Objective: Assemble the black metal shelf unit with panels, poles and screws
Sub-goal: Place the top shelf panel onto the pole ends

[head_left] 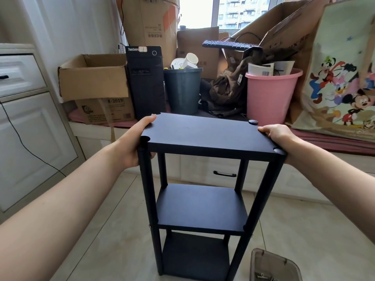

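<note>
1. The black shelf unit (pixel 199 185) stands upright on the tiled floor (pixel 113 230), three panels stacked one above the other and joined by poles at the corners.
2. The left hand (pixel 134 142) grips the left short edge of the top panel (pixel 205 132): the thumb lies flat on the surface near the far left corner, and the fingers curl under the edge, their tips showing just behind the near left pole (pixel 147 179).
3. The right hand (pixel 278 138) grasps the opposite short edge, thumb on top pointing towards the far right corner, the rest of the fingers wrapped down out of sight below the panel.
4. Just beyond the right thumb tip a round black cap (pixel 253 122) sits on the far right corner of the top panel.
5. The middle panel (pixel 203 207) and the bottom panel (pixel 195 256) lie well below both sets of fingers, between the four poles.
6. Down by the floor, below the right hand and near the shelf's right front pole (pixel 261 191), sits a clear brownish plastic box (pixel 272 266) with small metal pieces inside; what they are I cannot tell.
7. Past the fingertips, on the pink-covered ledge: a pink bucket (pixel 269 94), a grey bin (pixel 182 90), a black computer tower (pixel 146 82) and an open cardboard box (pixel 93 78).
</note>
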Tool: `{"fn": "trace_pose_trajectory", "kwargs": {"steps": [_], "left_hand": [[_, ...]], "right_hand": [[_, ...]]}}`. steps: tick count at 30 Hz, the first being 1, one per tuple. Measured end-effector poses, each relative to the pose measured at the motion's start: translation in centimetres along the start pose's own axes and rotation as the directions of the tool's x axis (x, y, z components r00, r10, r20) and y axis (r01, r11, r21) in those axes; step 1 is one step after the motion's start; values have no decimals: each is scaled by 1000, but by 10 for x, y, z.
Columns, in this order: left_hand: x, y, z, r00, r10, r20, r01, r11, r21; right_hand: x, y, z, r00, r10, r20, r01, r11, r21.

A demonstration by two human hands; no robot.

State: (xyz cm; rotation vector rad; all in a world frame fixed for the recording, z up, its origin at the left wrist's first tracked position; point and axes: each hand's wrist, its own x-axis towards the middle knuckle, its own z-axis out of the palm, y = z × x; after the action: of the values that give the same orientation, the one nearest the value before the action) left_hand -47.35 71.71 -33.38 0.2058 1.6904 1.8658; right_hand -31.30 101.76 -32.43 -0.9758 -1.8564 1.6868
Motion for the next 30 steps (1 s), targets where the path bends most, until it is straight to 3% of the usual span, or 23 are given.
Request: {"fn": "trace_pose_trajectory", "kwargs": {"steps": [13,23,30], "left_hand": [[2,9,3,993,-77,-84,81,996,39],[5,9,2,993,-111,49,111,994,-7],[8,15,2,993,-118,28,116,991,64]], "right_hand": [[0,-1,1,1000,-2,-30,1,1000,-26],[-6,-4,2,1000,11,-21,-12,999,-50],[-7,-5,4,999,12,-41,-14,998,-61]]}}
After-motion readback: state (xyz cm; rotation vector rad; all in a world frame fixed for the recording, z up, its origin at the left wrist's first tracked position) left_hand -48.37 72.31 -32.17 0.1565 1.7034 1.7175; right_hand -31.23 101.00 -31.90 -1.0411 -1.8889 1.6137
